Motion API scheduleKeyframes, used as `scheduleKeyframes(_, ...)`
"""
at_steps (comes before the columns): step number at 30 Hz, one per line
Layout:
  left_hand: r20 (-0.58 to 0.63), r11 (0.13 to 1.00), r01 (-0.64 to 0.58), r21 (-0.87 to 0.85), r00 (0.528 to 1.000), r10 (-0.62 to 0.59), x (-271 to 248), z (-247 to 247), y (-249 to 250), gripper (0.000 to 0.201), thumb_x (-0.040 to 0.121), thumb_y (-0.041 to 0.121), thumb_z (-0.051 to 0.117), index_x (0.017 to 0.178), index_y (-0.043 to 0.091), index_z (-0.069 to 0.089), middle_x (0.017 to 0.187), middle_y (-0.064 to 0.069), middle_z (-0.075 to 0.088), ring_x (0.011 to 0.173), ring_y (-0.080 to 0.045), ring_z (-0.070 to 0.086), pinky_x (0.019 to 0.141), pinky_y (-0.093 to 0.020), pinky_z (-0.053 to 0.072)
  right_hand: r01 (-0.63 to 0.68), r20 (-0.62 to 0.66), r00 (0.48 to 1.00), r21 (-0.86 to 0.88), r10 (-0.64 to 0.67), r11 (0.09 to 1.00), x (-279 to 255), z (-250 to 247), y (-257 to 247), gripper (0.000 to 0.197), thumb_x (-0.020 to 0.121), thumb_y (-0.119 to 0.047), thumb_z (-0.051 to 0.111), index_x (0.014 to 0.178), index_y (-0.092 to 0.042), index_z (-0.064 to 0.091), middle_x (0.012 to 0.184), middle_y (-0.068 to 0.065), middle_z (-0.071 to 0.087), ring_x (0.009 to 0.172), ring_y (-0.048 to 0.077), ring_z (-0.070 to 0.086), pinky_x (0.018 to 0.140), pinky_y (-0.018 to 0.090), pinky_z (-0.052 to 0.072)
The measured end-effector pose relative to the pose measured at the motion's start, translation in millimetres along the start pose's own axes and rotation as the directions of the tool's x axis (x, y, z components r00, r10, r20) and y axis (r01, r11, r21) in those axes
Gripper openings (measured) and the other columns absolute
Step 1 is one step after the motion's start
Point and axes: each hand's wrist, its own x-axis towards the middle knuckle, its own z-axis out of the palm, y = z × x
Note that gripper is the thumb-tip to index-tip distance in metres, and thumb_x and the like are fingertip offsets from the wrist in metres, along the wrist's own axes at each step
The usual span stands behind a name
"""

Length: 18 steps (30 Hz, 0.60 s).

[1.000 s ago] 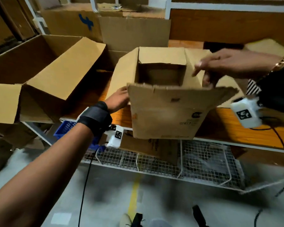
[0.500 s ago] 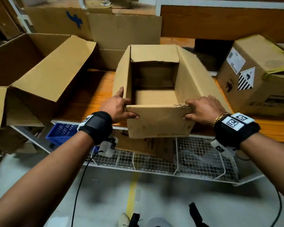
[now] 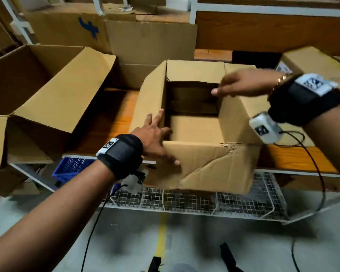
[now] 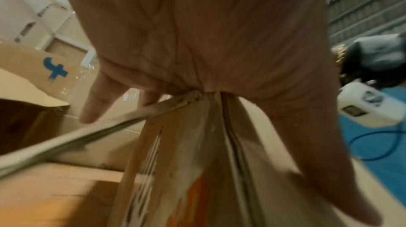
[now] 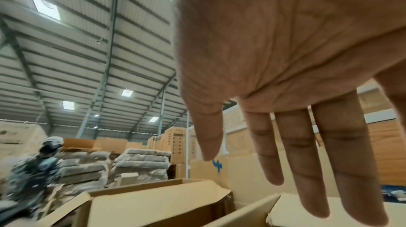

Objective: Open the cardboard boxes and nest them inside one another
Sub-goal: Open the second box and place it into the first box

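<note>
Cardboard box (image 3: pixel 202 165) blurred, left hand (image 3: pixel 155 138) spread against its corner, right hand (image 3: pixel 241 83) released above.

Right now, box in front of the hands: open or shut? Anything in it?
Open. The middle box has its four flaps folded outward, and the head view shows only bare cardboard floor inside; the far inner corners are shadowed.

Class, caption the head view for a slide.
Left hand braces an opened cardboard box; right hand hovers open above.
</note>
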Motion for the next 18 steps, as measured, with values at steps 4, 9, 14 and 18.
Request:
scheduleKeyframes(4, 0.113, 0.996, 0.054, -0.07, 0.993, -0.046, 0, -21, 3, 0.11, 0.062, 0.095, 0.034, 0.153, 0.035, 0.019, 0.159, -0.003, -0.027, 0.146, -0.037, -0.018, 0.116, -0.062, 0.008, -0.057, -0.046, 0.997, 0.087, 0.061, 0.995, 63, -3, -11, 0.062, 0.088, -0.067, 0.052, 0.13, -0.021, 0.055, 0.13, 0.004, 0.06, 0.115, 0.023, 0.057, 0.097, 0.039, 0.044)
scheduleKeyframes(9, 0.043, 0.996, 0.085, -0.028, 0.996, -0.083, 26, -67, -11, 0.093, 0.079, 0.077, 0.047, 0.154, 0.032, 0.014, 0.163, -0.006, -0.008, 0.148, -0.033, 0.013, 0.118, -0.048, 0.02, -0.149, 0.052, 0.988, 0.137, 0.143, 0.979, 121, 44, -6, 0.08, 0.088, -0.063, 0.056, 0.151, -0.02, 0.032, 0.154, 0.008, 0.04, 0.138, 0.029, 0.041, 0.112, 0.041, 0.032)
scheduleKeyframes(14, 0.011, 0.987, 0.163, -0.013, 0.987, -0.163, 68, -64, -15, 0.092, 0.083, 0.071, 0.049, 0.154, 0.035, 0.004, 0.163, -0.01, -0.008, 0.145, -0.037, 0.022, 0.115, -0.044, 0.025, -0.142, 0.109, 0.986, 0.134, 0.127, 0.981, 172, 90, 7, 0.091, 0.09, -0.058, 0.058, 0.158, -0.017, 0.014, 0.162, 0.012, 0.025, 0.146, 0.029, 0.03, 0.118, 0.037, 0.027)
scheduleKeyframes(18, 0.095, 0.959, 0.259, -0.117, 0.964, -0.249, 92, -57, -32, 0.098, 0.082, 0.065, 0.058, 0.154, 0.036, -0.001, 0.162, -0.008, -0.015, 0.147, -0.034, 0.019, 0.118, -0.042, 0.023, -0.108, 0.168, 0.982, 0.099, 0.09, 0.989, 228, 111, 6, 0.093, 0.09, -0.058, 0.058, 0.158, -0.019, 0.009, 0.163, 0.013, 0.022, 0.146, 0.031, 0.029, 0.116, 0.037, 0.029)
